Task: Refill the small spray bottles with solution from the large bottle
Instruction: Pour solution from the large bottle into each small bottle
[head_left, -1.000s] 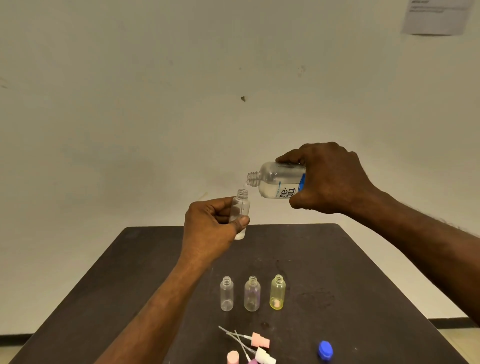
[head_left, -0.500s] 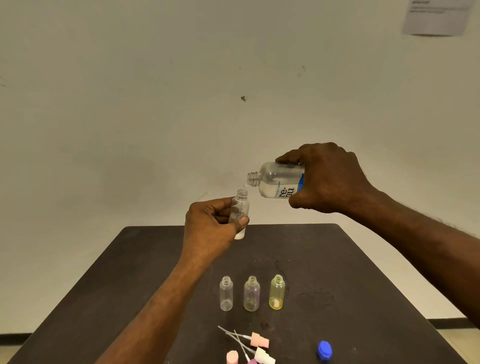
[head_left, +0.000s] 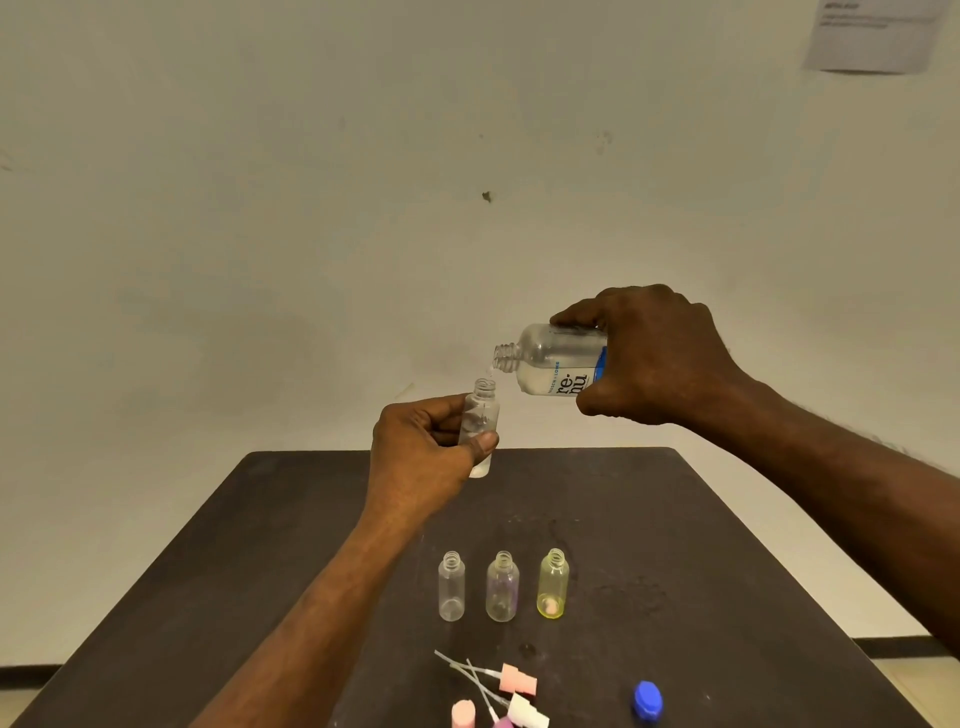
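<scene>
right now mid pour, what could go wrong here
1. The small bottle has a narrow neck and is held in the air by the left hand, so the stream from the large bottle could miss and spill on the table.
2. Tipping the large bottle further with the right hand may overfill it.

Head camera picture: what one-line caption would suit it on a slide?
Right hand tips the large bottle over a small bottle held by the left hand; three more wait uncapped on the table.

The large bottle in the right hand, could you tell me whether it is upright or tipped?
Tipped: the large bottle lies nearly level, uncapped neck over the small bottle.
</scene>
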